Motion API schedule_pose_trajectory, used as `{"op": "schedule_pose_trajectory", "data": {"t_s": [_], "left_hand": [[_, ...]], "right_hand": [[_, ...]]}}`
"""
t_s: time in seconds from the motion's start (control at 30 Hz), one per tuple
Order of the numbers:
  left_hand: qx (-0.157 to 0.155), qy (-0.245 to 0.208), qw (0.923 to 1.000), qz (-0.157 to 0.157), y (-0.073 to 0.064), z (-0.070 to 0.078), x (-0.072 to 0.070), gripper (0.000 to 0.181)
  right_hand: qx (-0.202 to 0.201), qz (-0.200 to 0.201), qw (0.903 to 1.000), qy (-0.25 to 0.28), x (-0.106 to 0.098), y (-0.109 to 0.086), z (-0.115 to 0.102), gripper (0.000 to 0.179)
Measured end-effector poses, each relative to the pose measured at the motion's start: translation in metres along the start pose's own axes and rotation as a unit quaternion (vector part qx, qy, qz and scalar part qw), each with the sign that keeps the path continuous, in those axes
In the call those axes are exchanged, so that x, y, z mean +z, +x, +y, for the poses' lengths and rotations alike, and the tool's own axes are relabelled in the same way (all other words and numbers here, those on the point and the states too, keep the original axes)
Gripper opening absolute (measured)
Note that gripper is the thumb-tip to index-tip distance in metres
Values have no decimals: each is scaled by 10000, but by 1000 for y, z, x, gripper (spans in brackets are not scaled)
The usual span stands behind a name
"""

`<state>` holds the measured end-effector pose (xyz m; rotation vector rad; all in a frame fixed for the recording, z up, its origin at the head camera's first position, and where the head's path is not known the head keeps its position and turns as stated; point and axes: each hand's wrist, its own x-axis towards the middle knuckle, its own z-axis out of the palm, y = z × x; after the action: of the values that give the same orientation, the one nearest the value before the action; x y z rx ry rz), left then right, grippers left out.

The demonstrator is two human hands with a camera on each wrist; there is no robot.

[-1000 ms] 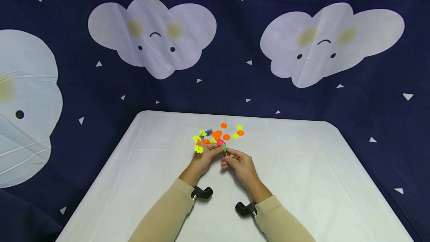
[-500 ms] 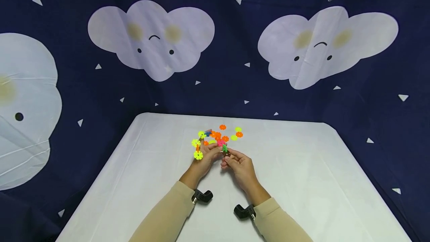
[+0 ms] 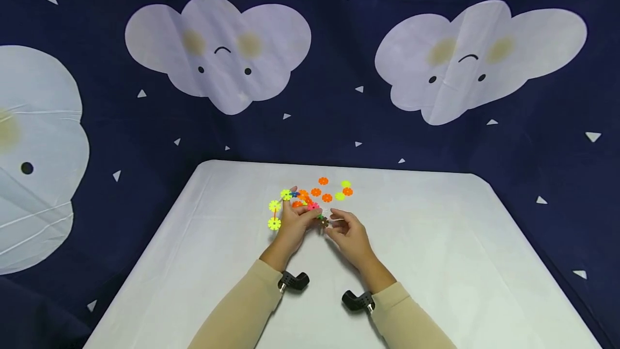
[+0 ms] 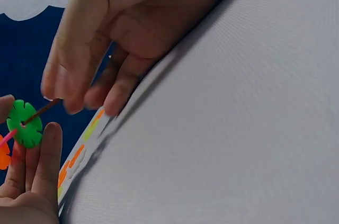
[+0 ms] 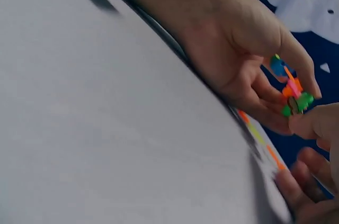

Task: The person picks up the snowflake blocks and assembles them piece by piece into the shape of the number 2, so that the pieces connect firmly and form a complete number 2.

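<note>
My left hand (image 3: 294,226) grips a chain of joined flower-shaped plastic discs. Yellow discs (image 3: 274,223) hang at its left end, past a blue disc (image 3: 294,194). A pink disc (image 3: 314,207) and a green disc (image 4: 32,131) sit by the left thumb and fingertips. Slotted into the green one is a brown disc (image 3: 324,222), seen edge-on in the left wrist view. My right hand (image 3: 352,238) is close beside the brown disc, thumb and index finger spread apart. Its thumb is near the disc's edge; whether it touches is hard to tell.
Loose orange discs (image 3: 327,197) and yellow discs (image 3: 346,183) lie on the white table (image 3: 411,241) beyond the hands. A dark blue cloth (image 3: 339,123) with printed clouds hangs behind the table's far edge.
The right thumb and index finger, earlier pinching at the brown disc, have parted and the disc shows more. The left hand's chain has swung left, its yellow end farther out.
</note>
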<state>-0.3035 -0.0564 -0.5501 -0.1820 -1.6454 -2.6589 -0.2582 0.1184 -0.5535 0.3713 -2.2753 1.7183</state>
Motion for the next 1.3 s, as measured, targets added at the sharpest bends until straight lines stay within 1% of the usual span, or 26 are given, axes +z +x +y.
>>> {"op": "schedule_pose_trajectory", "data": {"t_s": [0.07,0.17,0.2,0.27,0.3,0.37,0.4,0.47,0.57,0.63,0.73,0.8,0.93,1.1,1.13,1.2,1.3], "left_hand": [[-36,115,9999,113,0,0,1,97],[-100,476,9987,172,-2,-1,2,98],[-98,599,9980,171,-3,-1,2,97],[-66,812,9966,144,-4,-1,3,98],[-33,860,9962,118,-5,-1,4,99],[36,948,9954,90,-5,-2,4,96],[59,967,9953,75,-6,-2,5,94],[82,1075,9941,68,-7,-2,6,98],[93,1251,9921,51,-8,-2,6,105],[136,1339,9909,30,-8,-1,6,103],[214,1349,9906,39,-6,0,5,98],[297,1298,9911,75,-4,-1,4,89],[371,1086,9932,186,-1,-2,1,86],[475,1014,9934,267,-1,2,-4,86],[494,1015,9933,262,-1,2,-3,86],[528,1045,9928,255,-1,2,-2,80],[556,1015,9930,215,-1,1,-1,71]], "right_hand": [[16,249,9982,-548,-4,5,3,46],[152,669,9892,-1296,-9,14,10,40],[191,766,9859,-1474,-11,17,12,39],[306,815,9809,-1739,-15,26,15,38],[322,805,9784,-1875,-16,30,18,38],[326,659,9731,-2182,-19,40,21,38],[269,558,9711,-2306,-21,45,23,39],[84,356,9667,-2533,-23,55,26,39],[-110,26,9612,-2757,-24,67,28,36],[-67,-106,9603,-2787,-25,73,28,34],[150,-233,9632,-2672,-25,78,27,30],[251,-236,9663,-2549,-25,78,26,29],[307,-153,9752,-2187,-26,68,27,30],[626,136,9899,-1263,-21,47,21,23],[726,174,9913,-1080,-21,42,19,21],[891,188,9935,-677,-20,33,13,15],[1069,154,9941,121,-18,22,7,9]]}}
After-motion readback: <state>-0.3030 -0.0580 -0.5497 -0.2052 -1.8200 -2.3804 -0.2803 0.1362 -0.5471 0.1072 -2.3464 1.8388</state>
